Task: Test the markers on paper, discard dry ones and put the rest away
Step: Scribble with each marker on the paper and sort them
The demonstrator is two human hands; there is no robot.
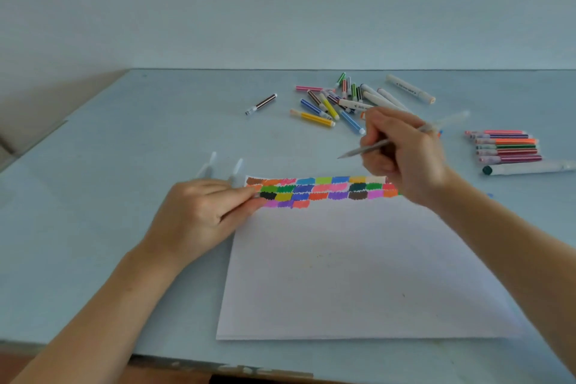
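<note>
While the left hand point(199, 212) lies flat on the paper point(358, 274), the right hand's point(402, 153) grip seemingly clamps a marker point(367, 148).

paper point(358, 268): on the table point(124, 165), under the left hand's point(202, 212) fingertips at its far left corner
pen point(374, 146): in the right hand point(402, 153), above the paper's far edge
loose markers point(336, 103): just behind the right hand
marker row point(508, 146): right of the right hand
single marker point(261, 104): behind the left hand, well apart

Plain craft desk – pale table point(131, 140), bare wall point(280, 3)
</note>
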